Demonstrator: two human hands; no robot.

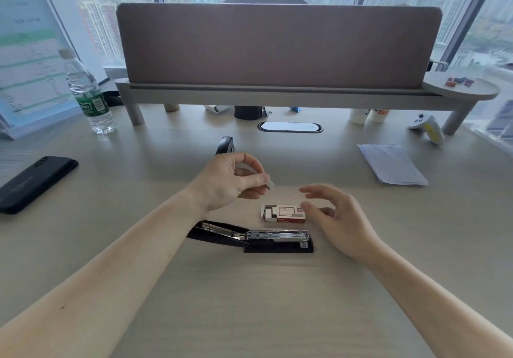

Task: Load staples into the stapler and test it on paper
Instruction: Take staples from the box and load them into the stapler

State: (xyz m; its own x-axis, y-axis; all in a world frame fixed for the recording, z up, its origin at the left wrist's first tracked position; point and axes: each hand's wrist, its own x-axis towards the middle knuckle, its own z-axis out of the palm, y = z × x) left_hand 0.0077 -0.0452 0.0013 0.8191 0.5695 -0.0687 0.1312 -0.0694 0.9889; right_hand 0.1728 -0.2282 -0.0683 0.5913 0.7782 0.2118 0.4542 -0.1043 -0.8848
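Observation:
A black stapler lies on the desk in front of me, its top swung open to the left and its metal staple channel exposed. Just behind it sits a small red and white staple box with its left flap open. My left hand hovers above the desk behind the stapler and pinches a short strip of staples between thumb and fingers. My right hand hangs beside the box's right end, fingers apart and holding nothing. A folded stack of paper lies at the right.
A second black stapler stands behind my left hand. A black phone lies at the left, a water bottle behind it. A white game controller rests at the right under a monitor shelf.

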